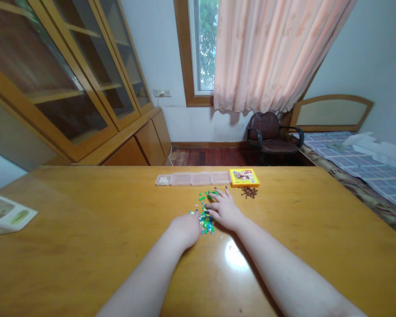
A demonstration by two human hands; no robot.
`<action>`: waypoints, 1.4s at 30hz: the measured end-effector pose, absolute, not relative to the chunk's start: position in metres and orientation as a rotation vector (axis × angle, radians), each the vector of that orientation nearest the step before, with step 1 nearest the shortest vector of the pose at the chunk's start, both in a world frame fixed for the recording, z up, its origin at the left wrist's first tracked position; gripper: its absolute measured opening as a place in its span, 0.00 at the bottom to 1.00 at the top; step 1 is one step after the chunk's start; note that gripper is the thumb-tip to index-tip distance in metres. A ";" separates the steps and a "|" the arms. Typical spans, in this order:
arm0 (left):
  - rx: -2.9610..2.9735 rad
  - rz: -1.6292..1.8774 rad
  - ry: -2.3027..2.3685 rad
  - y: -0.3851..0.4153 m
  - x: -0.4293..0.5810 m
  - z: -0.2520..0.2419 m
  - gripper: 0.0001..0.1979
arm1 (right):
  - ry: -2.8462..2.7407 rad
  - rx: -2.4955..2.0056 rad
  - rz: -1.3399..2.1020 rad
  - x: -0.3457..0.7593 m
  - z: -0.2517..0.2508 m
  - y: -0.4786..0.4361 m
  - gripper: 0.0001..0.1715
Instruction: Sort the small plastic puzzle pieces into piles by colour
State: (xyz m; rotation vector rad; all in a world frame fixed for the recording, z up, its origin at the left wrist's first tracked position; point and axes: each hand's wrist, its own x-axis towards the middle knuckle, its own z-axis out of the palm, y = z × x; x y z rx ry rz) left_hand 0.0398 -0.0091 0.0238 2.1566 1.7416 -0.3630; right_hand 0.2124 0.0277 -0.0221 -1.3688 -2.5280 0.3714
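Note:
A small mixed heap of tiny green, blue, white and yellow building bricks [207,223] lies on the wooden table between my hands. My left hand [185,229] is curled at the heap's left edge, with most of its fingers hidden; what they hold, if anything, does not show. Over the heap's upper right side, my right hand [226,211] has its fingers spread, the tips touching or just above the bricks. A few green bricks [202,196] lie apart, beyond the heap. Behind my right hand is a separate pile of small brown bricks [249,192].
A row of clear plastic trays [200,178] lies along the table's far side, beside a yellow box [244,177]. At the left edge stands a white plastic holder [9,215]. Past the wooden table [102,246] are a cabinet [119,132], an office chair [269,134] and a bed [359,163].

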 end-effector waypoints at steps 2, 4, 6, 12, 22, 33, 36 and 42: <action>2.147 -0.387 1.764 -0.008 0.039 0.025 0.21 | -2.498 -1.366 0.351 0.213 -0.021 0.028 0.20; 2.172 -0.364 1.750 -0.008 0.039 0.025 0.23 | -2.503 -1.370 0.352 0.213 -0.022 0.028 0.22; 2.211 -0.348 1.695 -0.008 0.040 0.025 0.25 | -2.538 -1.375 0.372 0.213 -0.022 0.027 0.26; 2.226 -0.346 1.665 -0.005 0.039 0.022 0.23 | -2.557 -1.385 0.364 0.215 -0.024 0.029 0.21; 2.199 -0.332 1.722 -0.003 0.037 0.028 0.22 | -2.648 -1.393 0.397 0.209 -0.025 0.025 0.30; 2.243 -0.316 1.751 0.006 0.039 0.014 0.27 | -2.433 -1.417 0.380 0.215 -0.027 0.031 0.19; 2.299 -0.265 1.666 0.005 0.039 0.011 0.25 | -2.416 -1.356 0.344 0.217 -0.026 0.032 0.18; 2.298 -0.196 1.670 0.011 0.043 0.008 0.23 | -2.241 -1.400 0.289 0.222 -0.029 0.037 0.18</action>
